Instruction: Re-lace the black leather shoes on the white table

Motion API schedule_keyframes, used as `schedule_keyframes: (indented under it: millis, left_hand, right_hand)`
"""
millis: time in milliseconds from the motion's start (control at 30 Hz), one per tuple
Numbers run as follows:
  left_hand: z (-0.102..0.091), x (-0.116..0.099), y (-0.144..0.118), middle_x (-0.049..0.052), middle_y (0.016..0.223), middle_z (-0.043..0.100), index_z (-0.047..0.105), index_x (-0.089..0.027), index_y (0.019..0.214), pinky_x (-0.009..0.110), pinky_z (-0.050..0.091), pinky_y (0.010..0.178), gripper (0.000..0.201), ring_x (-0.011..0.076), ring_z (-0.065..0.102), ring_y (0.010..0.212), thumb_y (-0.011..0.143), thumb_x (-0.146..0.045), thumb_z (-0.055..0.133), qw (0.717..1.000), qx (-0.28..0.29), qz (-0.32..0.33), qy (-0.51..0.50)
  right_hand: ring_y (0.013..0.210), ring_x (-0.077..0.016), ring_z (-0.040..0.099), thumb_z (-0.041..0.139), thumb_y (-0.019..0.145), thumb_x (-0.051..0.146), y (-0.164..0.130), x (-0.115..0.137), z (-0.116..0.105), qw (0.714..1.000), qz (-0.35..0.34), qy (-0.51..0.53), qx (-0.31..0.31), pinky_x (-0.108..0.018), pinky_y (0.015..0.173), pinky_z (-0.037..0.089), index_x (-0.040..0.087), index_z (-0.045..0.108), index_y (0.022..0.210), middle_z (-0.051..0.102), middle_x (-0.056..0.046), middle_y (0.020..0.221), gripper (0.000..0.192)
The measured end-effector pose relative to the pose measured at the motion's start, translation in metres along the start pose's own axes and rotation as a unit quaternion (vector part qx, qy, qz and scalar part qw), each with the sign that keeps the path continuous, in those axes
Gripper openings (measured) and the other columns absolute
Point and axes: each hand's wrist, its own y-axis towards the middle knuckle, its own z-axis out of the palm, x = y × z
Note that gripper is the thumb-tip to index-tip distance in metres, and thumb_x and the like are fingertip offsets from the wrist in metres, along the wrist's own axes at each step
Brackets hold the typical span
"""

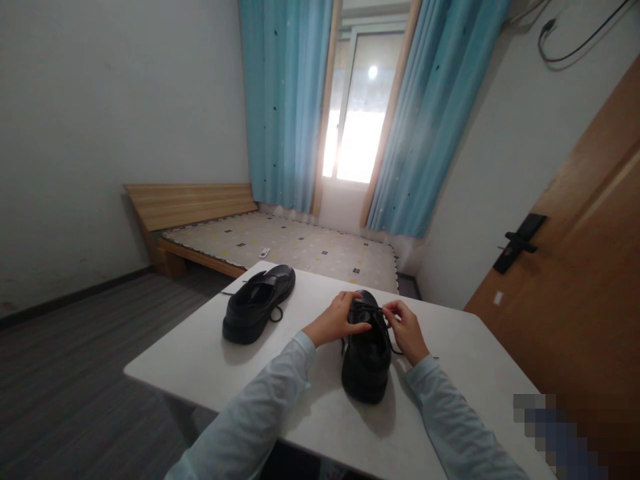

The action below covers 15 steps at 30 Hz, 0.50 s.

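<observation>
A black lace-up shoe point(367, 373) stands upright on the white table point(310, 427), its heel towards me and its toe pointing away. My left hand point(336, 320) is closed around the shoe's left upper near the lacing, with the thumb reaching over the opening. On the other side, my right hand point(407, 331) pinches the black shoelace point(373, 309) between thumb and fingers. A loose end of lace trails beneath that hand. The second black shoe point(257, 303) rests upright at the table's left, its laces loose, with no hand touching it.
Beyond the table is a bed point(320, 250) with a patterned mattress and wooden headboard point(195, 203); a small white remote point(265, 253) lies on it. Blue curtains point(287, 107) flank a bright window. A wooden door point(565, 287) with a black handle stands at the right.
</observation>
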Motion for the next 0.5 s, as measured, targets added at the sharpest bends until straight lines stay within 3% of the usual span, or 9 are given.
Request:
schedule_keyframes:
  millis: [233,500]
  left_hand:
    - [0.003,0.001,0.0,0.014,0.12,0.048,0.043,-0.013,0.119,0.041,0.036,0.101,0.061,0.0255,0.045,0.115,0.069,-0.039,0.067,0.999,0.019,-0.023,-0.011]
    - [0.003,-0.002,0.0,0.013,0.119,0.048,0.044,-0.015,0.118,0.042,0.036,0.1,0.059,0.0256,0.046,0.114,0.069,-0.038,0.067,0.999,0.023,-0.031,-0.019]
  right_hand:
    - [0.067,-0.0168,0.056,0.064,0.072,0.043,0.002,0.002,-0.005,0.999,-0.004,0.044,0.027,-0.029,0.06,0.045,0.018,0.054,0.072,0.057,-0.001,0.067,0.026]
    - [0.078,-0.0165,0.059,0.075,0.062,0.032,0.003,0.008,-0.013,0.977,0.062,0.203,0.036,-0.032,0.074,0.048,0.02,0.056,0.091,0.062,-0.002,0.078,0.037]
